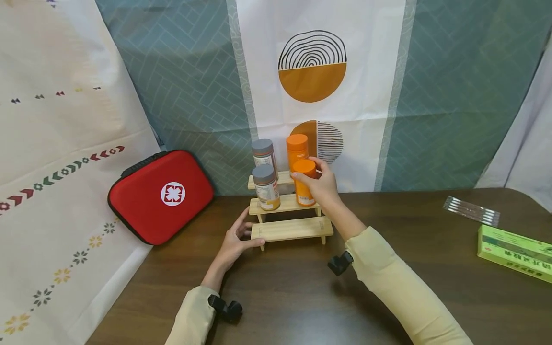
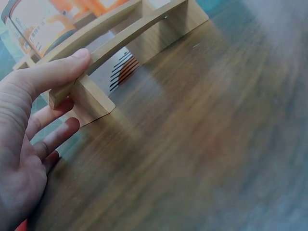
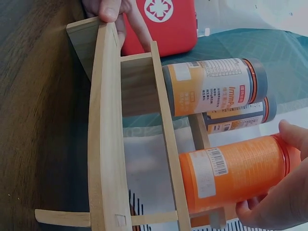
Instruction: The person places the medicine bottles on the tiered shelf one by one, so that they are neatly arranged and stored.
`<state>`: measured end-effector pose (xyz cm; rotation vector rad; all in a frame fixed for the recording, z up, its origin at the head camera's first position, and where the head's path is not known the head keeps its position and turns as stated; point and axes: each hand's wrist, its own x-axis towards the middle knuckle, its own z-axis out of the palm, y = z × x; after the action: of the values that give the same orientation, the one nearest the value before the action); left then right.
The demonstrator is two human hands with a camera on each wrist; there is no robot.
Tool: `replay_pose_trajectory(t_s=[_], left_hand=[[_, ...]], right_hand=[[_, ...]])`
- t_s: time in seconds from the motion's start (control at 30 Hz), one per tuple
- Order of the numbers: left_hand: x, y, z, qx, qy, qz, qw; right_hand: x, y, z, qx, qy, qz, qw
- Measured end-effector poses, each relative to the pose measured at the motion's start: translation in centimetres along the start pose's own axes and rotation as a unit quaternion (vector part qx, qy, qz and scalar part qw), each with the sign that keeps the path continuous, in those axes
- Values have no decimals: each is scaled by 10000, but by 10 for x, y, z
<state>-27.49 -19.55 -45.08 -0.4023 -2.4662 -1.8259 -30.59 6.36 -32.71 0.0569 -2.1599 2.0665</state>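
Note:
A three-step wooden rack [image 1: 293, 229] stands on the table. My left hand [image 1: 233, 243] pinches the left end of its lowest step, thumb on top and fingers beneath, as the left wrist view shows. On the middle step is an orange bottle [image 3: 233, 171] with a white barcode label; my right hand [image 1: 321, 184] grips it near its cap, thumb and fingers on opposite sides. Left of it on that step stands a grey-capped bottle [image 1: 266, 188]. Behind, the top step carries another grey-capped bottle [image 1: 264, 149] and a second orange bottle [image 1: 297, 146].
A red first-aid case [image 1: 161, 196] leans against the patterned cloth at left. On the right of the brown table [image 1: 388, 287] lie a clear packet of thin sticks [image 1: 471, 211] and a green-yellow box [image 1: 517, 253]. A curtain [image 1: 457, 96] hangs behind the rack.

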Motion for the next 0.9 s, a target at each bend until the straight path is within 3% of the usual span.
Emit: replay_pose_trajectory(t_s=[0.27, 0.53, 0.9], left_hand=[[2, 4, 1, -32, 16, -413, 9991], [2, 3, -3, -28, -31, -357, 9994], [5, 1, -6, 102, -21, -353, 9993]], right_hand=[[0, 4, 0, -110, 93, -59, 9999], [-2, 8, -1, -351, 110, -199, 9991], [-3, 7, -12, -129, 31, -125, 9998]])
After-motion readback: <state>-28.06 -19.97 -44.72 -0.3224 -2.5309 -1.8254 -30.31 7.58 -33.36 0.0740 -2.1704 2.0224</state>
